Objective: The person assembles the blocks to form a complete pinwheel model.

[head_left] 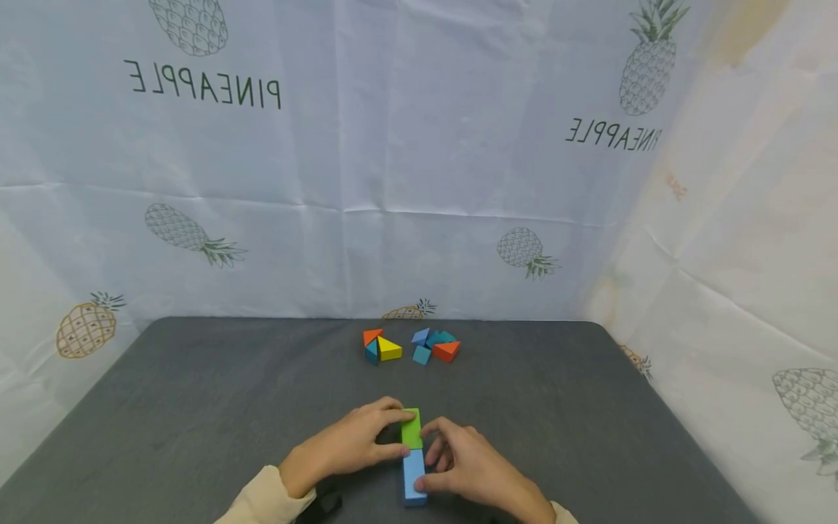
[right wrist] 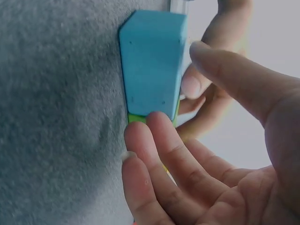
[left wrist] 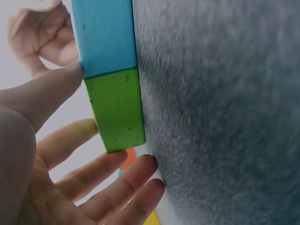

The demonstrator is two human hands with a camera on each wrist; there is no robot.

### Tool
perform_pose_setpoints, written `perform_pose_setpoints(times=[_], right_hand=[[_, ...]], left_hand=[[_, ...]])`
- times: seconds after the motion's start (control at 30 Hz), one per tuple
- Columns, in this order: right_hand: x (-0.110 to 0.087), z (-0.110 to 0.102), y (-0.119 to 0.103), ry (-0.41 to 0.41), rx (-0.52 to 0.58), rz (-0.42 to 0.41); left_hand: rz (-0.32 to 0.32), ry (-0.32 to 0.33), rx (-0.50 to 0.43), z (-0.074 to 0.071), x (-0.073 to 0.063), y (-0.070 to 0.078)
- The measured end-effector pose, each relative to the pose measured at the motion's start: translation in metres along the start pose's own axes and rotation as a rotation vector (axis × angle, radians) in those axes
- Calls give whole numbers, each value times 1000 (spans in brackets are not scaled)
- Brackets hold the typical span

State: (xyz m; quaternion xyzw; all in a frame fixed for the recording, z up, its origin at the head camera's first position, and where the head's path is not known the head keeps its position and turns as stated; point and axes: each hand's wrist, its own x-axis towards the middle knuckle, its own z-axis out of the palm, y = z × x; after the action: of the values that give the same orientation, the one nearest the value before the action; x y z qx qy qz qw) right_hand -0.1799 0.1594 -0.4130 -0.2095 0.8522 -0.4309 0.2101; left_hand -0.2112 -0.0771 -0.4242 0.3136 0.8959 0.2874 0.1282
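Note:
On the dark table, a green rectangular block (head_left: 412,428) and a light blue rectangular block (head_left: 410,469) lie end to end, the green one farther from me. My left hand (head_left: 356,437) reaches in from the left with its fingers spread. Its thumb touches the seam between the blocks, and its index finger is at the green block's far end. From the right comes my right hand (head_left: 474,466), fingers loosely bent. Its thumb tip is at the blue block's near part, while its index fingertip is beside the green block. In the right wrist view the blue block (right wrist: 152,65) hides most of the green one.
Farther back on the table (head_left: 229,386) lie two small groups of blocks. The left group has an orange block (head_left: 372,335), a yellow triangular block (head_left: 390,351) and a teal one (head_left: 372,352). On the right are several blue and teal blocks and an orange triangular block (head_left: 447,351). A pineapple-print curtain (head_left: 419,160) hangs behind.

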Motion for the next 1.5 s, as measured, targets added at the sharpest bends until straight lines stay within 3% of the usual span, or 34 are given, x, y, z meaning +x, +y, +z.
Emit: perform_pose_setpoints(times=[0.27,0.57,1.1,1.5], right_hand=[[1,-10,0,58,-85,-4],[6,-15,3,156,-138,-63],[25,-29,16,303,-246,-127],[42,-31,12,354,-265,-188]], left_hand=[[0,46,25,6,-12,7],[-67,16,-21,14,-24,12],[-79,7,-37,18,-22,14],[-90,-4,-55,18,-21,13]])
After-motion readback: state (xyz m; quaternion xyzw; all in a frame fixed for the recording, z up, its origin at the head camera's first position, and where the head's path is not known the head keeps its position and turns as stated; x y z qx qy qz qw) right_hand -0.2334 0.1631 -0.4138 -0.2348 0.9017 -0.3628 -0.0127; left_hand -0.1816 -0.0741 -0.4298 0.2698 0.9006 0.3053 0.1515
